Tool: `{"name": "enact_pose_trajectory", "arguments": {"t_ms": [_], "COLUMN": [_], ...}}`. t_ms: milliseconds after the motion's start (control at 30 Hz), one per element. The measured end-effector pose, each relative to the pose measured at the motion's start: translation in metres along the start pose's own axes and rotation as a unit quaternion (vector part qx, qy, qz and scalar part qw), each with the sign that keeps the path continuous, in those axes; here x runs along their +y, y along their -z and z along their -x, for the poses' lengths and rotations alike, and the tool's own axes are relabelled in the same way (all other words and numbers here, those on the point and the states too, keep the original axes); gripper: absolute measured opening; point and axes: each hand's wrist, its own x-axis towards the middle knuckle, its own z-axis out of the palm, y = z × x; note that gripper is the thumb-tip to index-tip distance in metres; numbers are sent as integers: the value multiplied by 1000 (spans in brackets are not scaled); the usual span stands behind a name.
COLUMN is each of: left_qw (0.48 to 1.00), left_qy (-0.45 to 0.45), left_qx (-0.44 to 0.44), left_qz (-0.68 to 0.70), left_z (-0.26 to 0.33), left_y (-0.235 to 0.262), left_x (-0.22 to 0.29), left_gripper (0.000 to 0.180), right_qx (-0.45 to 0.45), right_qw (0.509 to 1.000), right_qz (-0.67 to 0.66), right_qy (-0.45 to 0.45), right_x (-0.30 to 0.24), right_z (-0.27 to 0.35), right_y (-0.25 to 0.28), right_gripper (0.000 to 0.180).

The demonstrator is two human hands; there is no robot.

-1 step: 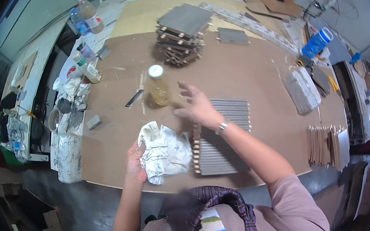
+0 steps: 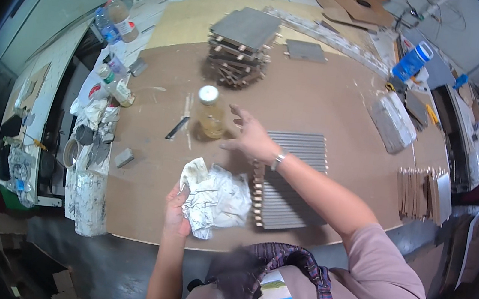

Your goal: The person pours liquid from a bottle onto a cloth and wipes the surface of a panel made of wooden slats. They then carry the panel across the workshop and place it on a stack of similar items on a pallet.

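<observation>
White-capped amber jar (image 2: 210,113) near open right hand (image 2: 251,139); left hand (image 2: 176,209) gripping rag (image 2: 215,198).

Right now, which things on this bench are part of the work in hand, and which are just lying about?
In hand:
left hand gripping the crumpled white rag
right hand open, reaching toward the jar of yellowish liquid
grey slatted panel under the right forearm

Lying about:
stack of slatted panels
blue-capped container
plastic bottles
bundle of wooden sticks

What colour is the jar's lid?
White, on a jar of amber liquid, near the right hand. Head view, the only one, shows it.
</observation>
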Motion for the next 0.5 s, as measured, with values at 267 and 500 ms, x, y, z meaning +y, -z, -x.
{"name": "enact_pose_trajectory", "arguments": {"t_ms": [267, 500], "left_qw": [998, 995], "left_qy": [-50, -84], "left_qx": [19, 18], "left_qz": [42, 40], "left_z": [-22, -42], "left_y": [29, 35], "left_x": [26, 39], "left_gripper": [44, 44], "right_qx": [2, -45], "right_qw": [998, 794], "right_qz": [-32, 508], "right_qy": [48, 330], "right_x": [38, -35], "right_z": [-99, -70], "right_y": [-61, -52], "right_gripper": [86, 44]}}
